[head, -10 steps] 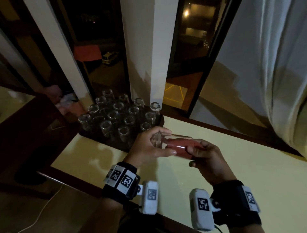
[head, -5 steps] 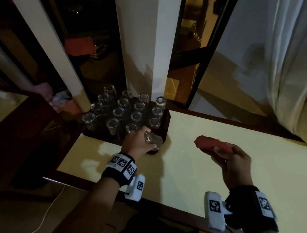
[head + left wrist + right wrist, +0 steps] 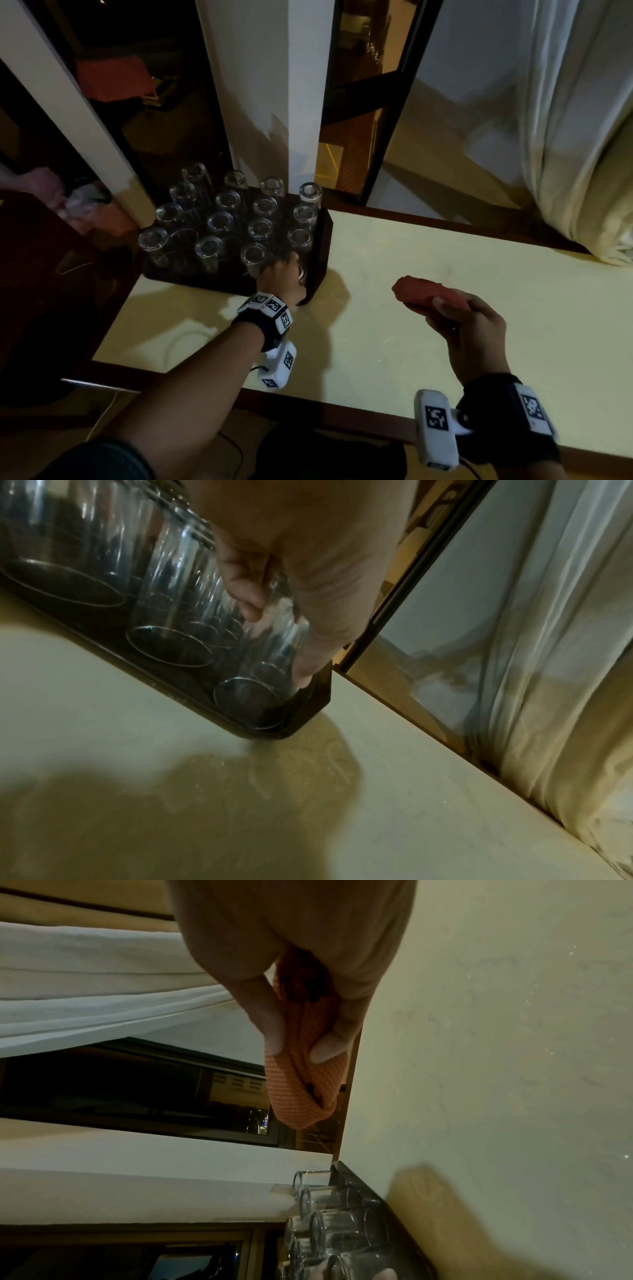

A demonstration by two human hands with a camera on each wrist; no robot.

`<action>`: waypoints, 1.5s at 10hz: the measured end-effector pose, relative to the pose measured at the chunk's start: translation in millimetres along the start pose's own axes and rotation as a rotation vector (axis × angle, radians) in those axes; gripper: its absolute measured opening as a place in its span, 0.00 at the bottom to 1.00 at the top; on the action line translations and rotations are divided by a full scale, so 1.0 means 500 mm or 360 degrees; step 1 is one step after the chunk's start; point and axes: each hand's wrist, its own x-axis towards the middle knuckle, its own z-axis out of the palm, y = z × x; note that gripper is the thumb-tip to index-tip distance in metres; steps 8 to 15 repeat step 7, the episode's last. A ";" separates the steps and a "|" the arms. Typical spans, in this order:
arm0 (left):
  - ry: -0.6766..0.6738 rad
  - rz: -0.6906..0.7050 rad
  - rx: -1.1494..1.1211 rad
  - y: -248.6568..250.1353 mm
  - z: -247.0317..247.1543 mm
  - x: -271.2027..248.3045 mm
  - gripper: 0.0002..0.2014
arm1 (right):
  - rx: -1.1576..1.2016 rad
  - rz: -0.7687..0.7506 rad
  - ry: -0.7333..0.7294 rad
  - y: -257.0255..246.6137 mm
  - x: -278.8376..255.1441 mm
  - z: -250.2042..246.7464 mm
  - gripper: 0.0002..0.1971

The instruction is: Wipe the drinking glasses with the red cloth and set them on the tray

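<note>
A dark tray (image 3: 323, 253) at the table's far left carries several clear glasses standing rim down. My left hand (image 3: 282, 279) grips one more drinking glass (image 3: 263, 664), upside down, its rim in the tray's near right corner (image 3: 308, 718). In the head view that glass (image 3: 301, 274) is mostly hidden behind my fingers. My right hand (image 3: 474, 329) hovers above the table to the right, holding the folded red cloth (image 3: 428, 294) between thumb and fingers. The right wrist view shows the cloth (image 3: 303, 1074) pinched and hanging past my fingertips.
The cream tabletop (image 3: 428, 253) stretches right of the tray. A white pillar (image 3: 260, 102) and dark window frames stand behind the tray. A pale curtain (image 3: 582, 137) hangs at the far right. A dark wooden edge (image 3: 325, 407) runs along the table's near side.
My hands parted: the left carried the glass from in front of me down to the tray's near right corner. The right hand drew the red cloth out and moved right.
</note>
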 end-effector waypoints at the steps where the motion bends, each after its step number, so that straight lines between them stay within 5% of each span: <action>1: 0.0007 -0.0109 -0.0013 0.012 0.001 0.004 0.38 | 0.0017 -0.0009 0.0006 0.004 0.002 -0.020 0.16; 7: 0.0084 -0.0536 -0.0729 0.048 0.032 0.001 0.56 | 0.0112 0.0056 -0.0016 0.003 0.018 -0.103 0.12; 15: 0.0084 -0.0536 -0.0729 0.048 0.032 0.001 0.56 | 0.0112 0.0056 -0.0016 0.003 0.018 -0.103 0.12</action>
